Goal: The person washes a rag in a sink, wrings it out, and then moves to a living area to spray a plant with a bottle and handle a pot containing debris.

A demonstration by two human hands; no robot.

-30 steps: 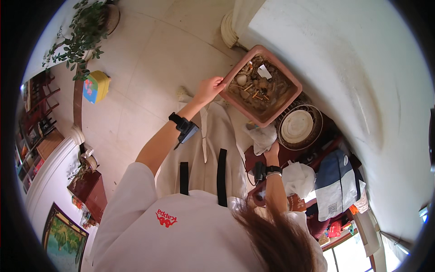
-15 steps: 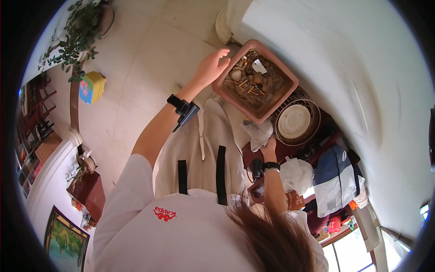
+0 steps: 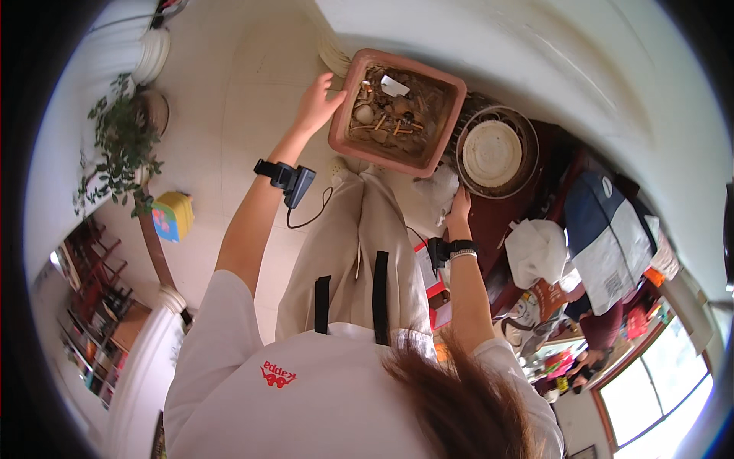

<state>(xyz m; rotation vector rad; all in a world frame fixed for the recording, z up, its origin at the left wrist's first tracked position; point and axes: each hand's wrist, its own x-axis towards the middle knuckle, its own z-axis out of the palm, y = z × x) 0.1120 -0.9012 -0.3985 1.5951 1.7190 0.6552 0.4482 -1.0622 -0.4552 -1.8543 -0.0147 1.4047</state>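
My left hand (image 3: 317,107) is beside the left wall of a square terracotta-coloured planter (image 3: 451,115). Its fingers are apart and nothing is in them; the thumb reaches the rim, though I cannot tell whether it touches. Inside the planter lie dry soil (image 3: 417,126), cigarette butts (image 3: 380,122), a white scrap (image 3: 394,86) and a pale round lump (image 3: 364,115). Below the planter's lower right corner, my right hand (image 3: 459,206) grips a crumpled greyish-white cloth (image 3: 436,193), with some fingers hidden. Close by that hand is a round pale dish (image 3: 492,154) in a ringed stand.
A dark red tabletop (image 3: 489,229) extends at the right, with a white plastic bag (image 3: 535,251) and a blue-and-white bag (image 3: 608,229). The white wall (image 3: 550,69) rises behind. A yellow-and-blue box (image 3: 173,216) and a leafy plant (image 3: 118,145) stand at the left.
The view has turned, so the planter appears further left and higher. My left hand stays by its left side, and my right hand still grips the cloth.
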